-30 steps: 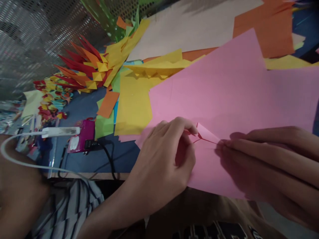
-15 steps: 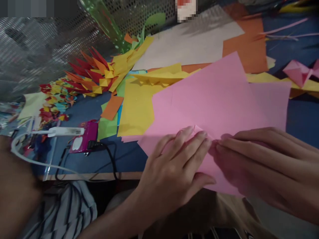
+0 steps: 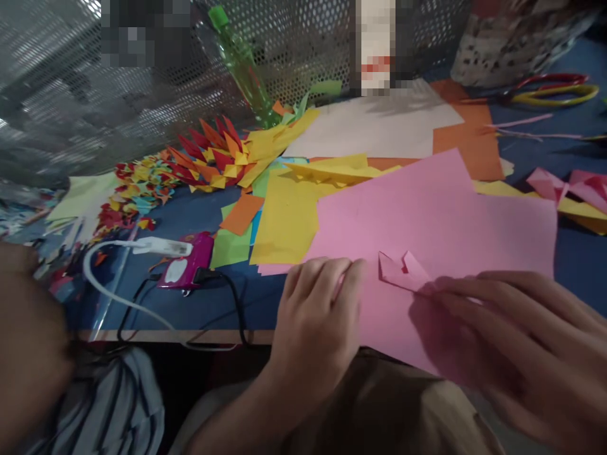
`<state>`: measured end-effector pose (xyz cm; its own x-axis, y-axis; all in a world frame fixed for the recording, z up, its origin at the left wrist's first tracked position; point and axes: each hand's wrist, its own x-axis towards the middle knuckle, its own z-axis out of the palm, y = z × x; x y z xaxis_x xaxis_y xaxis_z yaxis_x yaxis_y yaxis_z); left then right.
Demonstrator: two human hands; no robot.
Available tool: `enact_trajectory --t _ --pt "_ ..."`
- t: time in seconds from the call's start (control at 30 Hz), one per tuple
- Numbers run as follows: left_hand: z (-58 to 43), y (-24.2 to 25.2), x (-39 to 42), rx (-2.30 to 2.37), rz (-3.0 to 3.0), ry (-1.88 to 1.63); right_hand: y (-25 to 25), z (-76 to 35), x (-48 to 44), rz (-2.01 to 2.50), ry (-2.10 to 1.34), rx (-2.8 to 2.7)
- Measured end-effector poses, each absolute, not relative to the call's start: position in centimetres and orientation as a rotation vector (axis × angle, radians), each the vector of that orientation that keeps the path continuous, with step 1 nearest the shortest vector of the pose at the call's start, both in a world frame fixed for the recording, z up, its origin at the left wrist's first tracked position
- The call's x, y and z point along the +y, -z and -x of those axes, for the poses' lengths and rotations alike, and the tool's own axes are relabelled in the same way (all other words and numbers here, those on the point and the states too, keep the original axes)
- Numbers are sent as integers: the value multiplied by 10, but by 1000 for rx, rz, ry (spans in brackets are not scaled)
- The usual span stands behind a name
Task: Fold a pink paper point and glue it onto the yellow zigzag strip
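A small folded piece of pink paper lies over large pink sheets on the table. Its right end is pinched in the fingertips of my right hand. To the left of the folded piece, my left hand rests on the pink sheet with its fingers curled and close together. A bit of pink shows between those fingers, but what is under them is hidden. Yellow sheets stick out from beneath the pink ones. Two folded pink pieces lie at the right on yellow paper.
Left of the hands sits a magenta box with a white plug and cables. Behind are red and orange folded paper spikes, a green bottle, white paper and scissors. Another person's arm is at far left.
My left hand has moved left off the folded piece, and its fingers have curled. The folded piece now shows openly. My right hand still pinches its end. The view has shifted upward.
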<state>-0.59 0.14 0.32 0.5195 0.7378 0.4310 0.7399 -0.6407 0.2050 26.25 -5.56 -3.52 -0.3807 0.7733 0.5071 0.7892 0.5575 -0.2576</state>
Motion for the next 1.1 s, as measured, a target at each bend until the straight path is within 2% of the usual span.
enact_trajectory --t 0.13,0.3,0.53,0.67,0.73,0.9,1.1 --pt "-17 0 1 -1378 2724 577 19 -233 -61 1208 96 -2277" --pt "-28 -7 14 -1486 2883 339 4 -216 -54 1052 -121 -2199" --pt "-23 -12 29 -1295 3403 755 19 -256 -35 1266 -117 -2139" --pt "-25 -13 13 -1274 3251 955 25 -256 -25 1289 -137 -2135" --pt "-25 -10 0 -1201 3081 929 25 -253 -24 1279 -180 -2152" --pt "-24 2 -24 -1032 2890 591 24 -249 -27 1207 -173 -2151" --pt "-13 1 -13 -847 2856 574 18 -245 -31 1056 -121 -2214"
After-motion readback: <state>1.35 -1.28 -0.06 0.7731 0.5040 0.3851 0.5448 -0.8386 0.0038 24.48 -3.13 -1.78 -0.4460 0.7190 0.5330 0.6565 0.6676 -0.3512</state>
